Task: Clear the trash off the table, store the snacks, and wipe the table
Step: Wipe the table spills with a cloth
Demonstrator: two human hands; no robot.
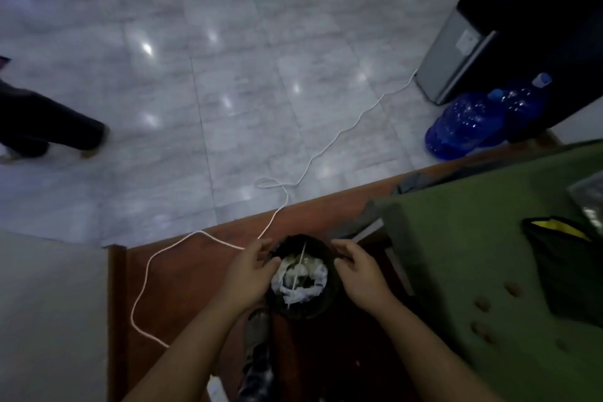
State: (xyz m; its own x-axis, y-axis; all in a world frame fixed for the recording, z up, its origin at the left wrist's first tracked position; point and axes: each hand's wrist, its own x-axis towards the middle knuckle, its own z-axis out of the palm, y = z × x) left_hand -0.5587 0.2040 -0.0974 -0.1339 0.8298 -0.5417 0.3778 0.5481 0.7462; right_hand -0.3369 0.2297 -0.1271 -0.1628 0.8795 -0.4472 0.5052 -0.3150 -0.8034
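A small black trash bin (321, 305) lined with a dark bag stands on the red-brown floor strip below me, left of the table. White crumpled paper and a thin stick (298, 274) lie inside it. My left hand (251, 271) pinches the bag's rim on the left side. On the opposite side my right hand (359, 274) pinches the rim. The green-covered table (473, 238) fills the lower right. A black and yellow snack bag (567, 267) lies on it, with a few small brown crumbs (483, 305) nearby.
A white cable (326, 147) snakes over the grey tiled floor to a power strip (217, 390) at the bottom. Two blue water jugs (466, 124) lie by a dispenser (456, 52) at right. Another person's legs (49, 133) are at far left.
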